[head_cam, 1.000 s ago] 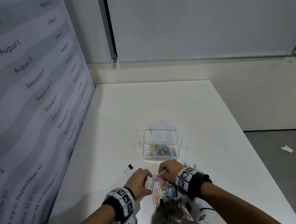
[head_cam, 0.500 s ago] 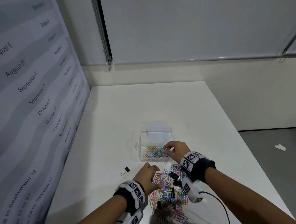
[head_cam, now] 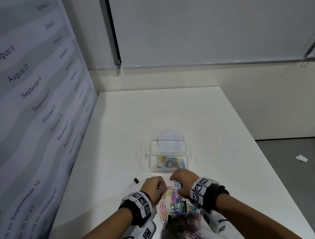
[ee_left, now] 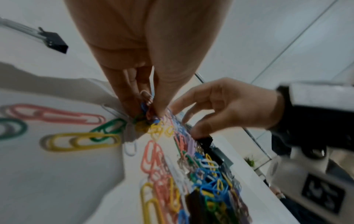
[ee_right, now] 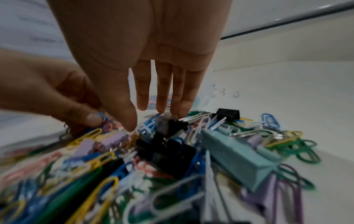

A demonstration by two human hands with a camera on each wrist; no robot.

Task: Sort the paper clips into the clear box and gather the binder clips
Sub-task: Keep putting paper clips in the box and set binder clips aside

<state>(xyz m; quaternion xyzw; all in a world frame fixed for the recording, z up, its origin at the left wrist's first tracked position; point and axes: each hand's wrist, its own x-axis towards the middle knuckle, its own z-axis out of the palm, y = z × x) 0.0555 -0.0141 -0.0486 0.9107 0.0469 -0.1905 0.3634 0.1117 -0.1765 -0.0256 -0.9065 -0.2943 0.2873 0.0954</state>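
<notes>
A heap of coloured paper clips mixed with binder clips [head_cam: 177,207] lies on the white table [head_cam: 152,110], close to me. Behind it stands the clear box [head_cam: 149,156], holding several paper clips [head_cam: 169,162]. My left hand [head_cam: 161,187] pinches a few paper clips [ee_left: 146,104] at the heap's left side. My right hand [ee_right: 151,116] hovers over the heap with fingers straight and spread, its fingertips [ee_right: 178,109] at a black binder clip [ee_right: 176,125]. A teal binder clip [ee_right: 239,157] and another black one [ee_right: 229,114] lie in the heap. One black binder clip [head_cam: 134,182] sits alone to the left.
A tall panel printed with dates [head_cam: 33,107] lines the table's left side. The box's clear lid [head_cam: 169,137] lies behind the box. The table's right edge drops to a grey floor with a paper scrap [head_cam: 301,158]. A pale loose clip [head_cam: 196,159] lies right of the box.
My right hand has come back from the box to the heap and now holds nothing. My left hand stayed at the heap's left side and has gathered paper clips.
</notes>
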